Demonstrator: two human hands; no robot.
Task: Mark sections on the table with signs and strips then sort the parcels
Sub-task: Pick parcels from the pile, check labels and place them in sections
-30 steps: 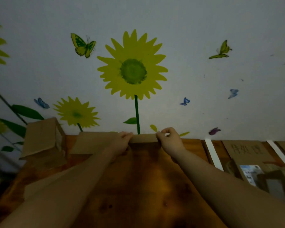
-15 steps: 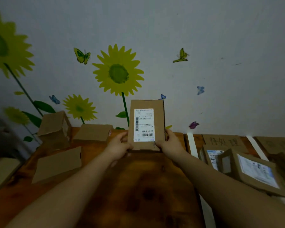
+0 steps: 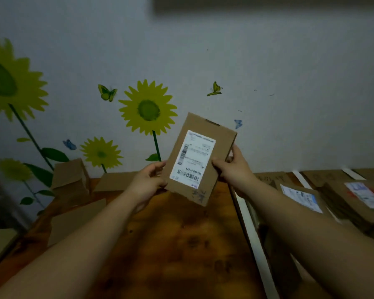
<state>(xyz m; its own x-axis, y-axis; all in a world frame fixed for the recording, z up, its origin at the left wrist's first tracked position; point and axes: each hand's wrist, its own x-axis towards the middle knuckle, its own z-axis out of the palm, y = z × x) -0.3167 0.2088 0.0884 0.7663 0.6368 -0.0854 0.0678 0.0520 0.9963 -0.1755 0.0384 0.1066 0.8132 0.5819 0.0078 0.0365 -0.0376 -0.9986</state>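
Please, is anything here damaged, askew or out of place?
The flat brown cardboard parcel, held by the left hand and the right hand, is tilted and bears a dark mark near its lower corner; scribble or scuff, I cannot tell.

Domestic-looking room set up as a parcel-sorting corner. Pale painted wall (image 3: 268,61) with sunflower stickers (image 3: 148,110) and butterfly stickers (image 3: 107,92). Wooden bench (image 3: 171,244) against it, divided by a white strip (image 3: 249,234). Plain cardboard boxes (image 3: 70,180) left, labelled parcels (image 3: 300,196) right. One parcel (image 3: 200,158) held up, barcode label showing. Dim light.
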